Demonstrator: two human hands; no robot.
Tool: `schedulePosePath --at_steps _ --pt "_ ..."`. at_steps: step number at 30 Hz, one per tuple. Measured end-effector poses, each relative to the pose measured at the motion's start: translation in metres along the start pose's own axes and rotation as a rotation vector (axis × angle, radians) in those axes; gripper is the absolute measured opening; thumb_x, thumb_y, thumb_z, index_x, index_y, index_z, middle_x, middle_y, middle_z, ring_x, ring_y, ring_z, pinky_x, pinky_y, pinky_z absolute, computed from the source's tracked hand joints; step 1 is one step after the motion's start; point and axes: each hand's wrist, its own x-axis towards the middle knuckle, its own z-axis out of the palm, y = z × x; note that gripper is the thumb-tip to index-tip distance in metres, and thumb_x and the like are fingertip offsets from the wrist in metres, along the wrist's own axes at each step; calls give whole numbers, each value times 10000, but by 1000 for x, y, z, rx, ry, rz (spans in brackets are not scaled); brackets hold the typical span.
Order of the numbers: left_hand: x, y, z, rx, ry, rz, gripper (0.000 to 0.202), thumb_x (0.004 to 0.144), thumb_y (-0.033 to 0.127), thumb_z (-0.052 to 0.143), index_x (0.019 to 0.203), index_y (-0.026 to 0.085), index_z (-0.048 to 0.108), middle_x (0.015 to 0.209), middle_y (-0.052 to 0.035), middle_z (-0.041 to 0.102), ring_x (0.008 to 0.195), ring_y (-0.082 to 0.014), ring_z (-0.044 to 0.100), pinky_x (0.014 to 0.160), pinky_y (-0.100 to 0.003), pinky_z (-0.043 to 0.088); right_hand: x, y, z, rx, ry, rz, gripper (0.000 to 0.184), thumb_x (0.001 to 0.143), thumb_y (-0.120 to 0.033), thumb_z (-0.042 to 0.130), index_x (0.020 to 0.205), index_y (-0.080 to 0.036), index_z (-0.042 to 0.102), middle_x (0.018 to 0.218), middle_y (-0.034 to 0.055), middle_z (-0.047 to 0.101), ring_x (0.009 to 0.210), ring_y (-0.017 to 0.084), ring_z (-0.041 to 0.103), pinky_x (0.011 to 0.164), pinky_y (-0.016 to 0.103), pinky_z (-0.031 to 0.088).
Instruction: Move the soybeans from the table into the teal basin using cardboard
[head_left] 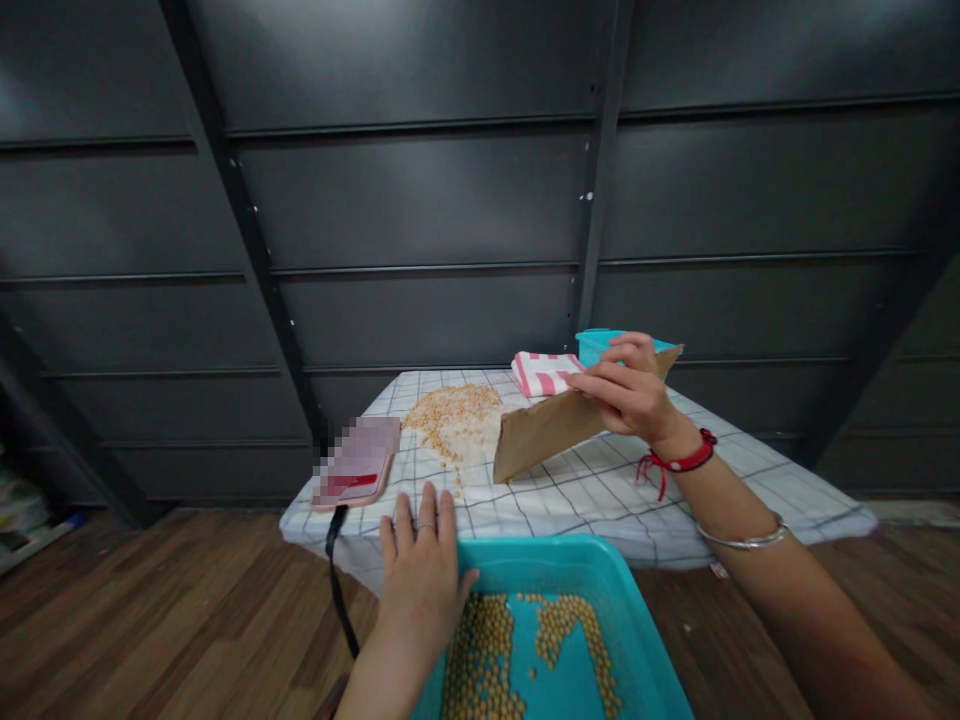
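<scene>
My right hand (630,388) grips a piece of brown cardboard (546,432), tilted on its edge over the table. Left of the cardboard lies a spread pile of yellowish dried beans (454,410), with a pale powdery patch beside it. My left hand (420,570) rests at the left rim of a turquoise tray (536,553), fingers stretched toward the table and thumb over the rim. Inside the tray are many loose round beans (480,650), thickest at the left, with bare floor showing in the middle.
A phone (358,465) with a black strap (339,580) lies at the table's left edge. Toward the back are a folded pink-and-white striped cloth (544,372) and a second turquoise container (592,343). A checked cloth (720,480) covers the table. Dark panels (412,200) stand behind.
</scene>
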Motion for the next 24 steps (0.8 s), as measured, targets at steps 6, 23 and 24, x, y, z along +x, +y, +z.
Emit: schedulePosePath --at_steps 6,23,24 --pt "-2 -2 -3 -20 -28 -8 681 748 300 495 1367 92 299 1452 -166 274 1303 -423 230 1033 -575 267 0 -5 -7 -5 21 19 229 808 -164 435 906 -283 605 651 -25 598 702 161 448 773 380 354" --pt "-2 -5 -4 -46 -32 -11 680 753 283 502 1369 89 290 1456 -174 266 1310 -419 218 1042 -574 255 0 -13 -28 -48 20 17 179 793 -129 505 880 -244 611 661 -18 612 690 155 461 748 357 376" --pt "-2 -5 -4 -51 -33 -11 680 754 283 505 1369 86 291 1455 -177 265 1310 -420 217 1043 -574 253 -1 -13 -28 -47 24 17 180 793 -130 509 890 -239 613 664 -16 612 689 155 462 745 358 378"
